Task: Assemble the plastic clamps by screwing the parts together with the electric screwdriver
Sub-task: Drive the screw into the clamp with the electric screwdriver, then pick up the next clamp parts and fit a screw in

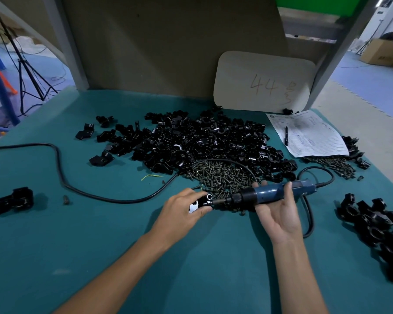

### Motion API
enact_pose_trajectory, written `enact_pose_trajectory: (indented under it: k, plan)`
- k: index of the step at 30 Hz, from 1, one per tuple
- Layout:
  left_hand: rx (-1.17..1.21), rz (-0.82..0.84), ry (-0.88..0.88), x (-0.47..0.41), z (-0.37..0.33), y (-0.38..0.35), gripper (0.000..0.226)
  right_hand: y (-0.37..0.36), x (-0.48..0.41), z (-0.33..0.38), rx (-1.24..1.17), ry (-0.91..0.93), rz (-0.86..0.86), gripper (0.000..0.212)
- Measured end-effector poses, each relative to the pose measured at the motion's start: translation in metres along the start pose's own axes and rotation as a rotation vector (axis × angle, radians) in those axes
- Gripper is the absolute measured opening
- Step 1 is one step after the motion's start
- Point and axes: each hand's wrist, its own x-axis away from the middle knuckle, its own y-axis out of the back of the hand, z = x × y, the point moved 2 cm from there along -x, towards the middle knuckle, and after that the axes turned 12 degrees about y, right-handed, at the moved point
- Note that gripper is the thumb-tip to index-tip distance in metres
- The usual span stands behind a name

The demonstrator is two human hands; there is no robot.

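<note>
Gripping a black clamp in your left hand, you hold the blue electric screwdriver in your right hand (bit at the clamp), over the table, beside the screw pile.

One screwdriver, one pen, one sheet of paper, one board; clamp parts and screws are too many to count.

A teal surface carried a printed form at its far right, with a black pen lying on it. A pale rounded board marked "44" leaned against the back panel. A tripod stand stood off to the left, and a cardboard box sat far right.
</note>
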Motion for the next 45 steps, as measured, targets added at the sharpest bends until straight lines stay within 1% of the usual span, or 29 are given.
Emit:
enact_pose_trajectory:
  k: [9,14,18,20,23,26,28,30,33,37,39,41,43,45]
  plan:
    - [0.004,0.000,-0.009,0.001,-0.002,0.003,0.046,-0.002,0.003,0.000,0.008,0.003,0.006,0.052]
    - [0.039,-0.003,-0.029,0.002,-0.003,0.004,0.048,-0.006,0.005,0.002,-0.008,0.015,0.017,0.061]
    - [0.045,-0.001,-0.030,0.003,-0.004,0.004,0.050,-0.007,0.006,0.002,-0.009,0.013,0.047,0.051]
    - [0.062,-0.002,-0.010,0.002,-0.004,0.005,0.049,-0.007,0.007,0.002,-0.012,0.009,0.064,0.053]
    - [0.096,-0.018,0.029,0.001,-0.002,0.005,0.044,-0.007,0.008,0.001,0.010,0.005,0.093,0.061]
    - [0.085,0.003,0.028,0.000,-0.002,0.002,0.034,-0.003,0.006,0.000,-0.024,0.002,0.104,0.060]
    - [0.118,-0.033,0.025,-0.001,0.001,0.002,0.020,-0.003,0.006,-0.001,-0.022,0.005,0.139,0.060]
    - [0.148,-0.046,0.041,-0.001,0.002,0.004,0.015,-0.003,0.008,-0.003,0.001,-0.011,0.176,0.057]
    - [0.120,-0.049,-0.008,0.003,-0.002,0.004,0.023,-0.009,0.010,-0.005,-0.034,0.013,0.166,0.059]
    - [-0.029,-0.070,-0.103,0.012,-0.008,0.005,0.040,-0.006,0.012,0.005,-0.007,0.062,0.094,0.058]
    - [-0.100,-0.065,-0.090,0.014,-0.008,0.006,0.045,-0.003,0.011,0.018,0.065,0.089,0.073,0.062]
    - [-0.206,-0.038,-0.083,0.012,-0.009,0.004,0.048,0.001,0.008,0.033,0.225,0.125,0.090,0.057]
    - [-0.272,-0.038,-0.080,0.010,-0.010,0.000,0.046,0.005,0.007,0.046,0.507,0.177,0.074,0.046]
    - [-0.287,-0.044,-0.070,0.010,-0.008,-0.001,0.047,0.010,0.006,0.057,0.866,0.249,0.072,0.049]
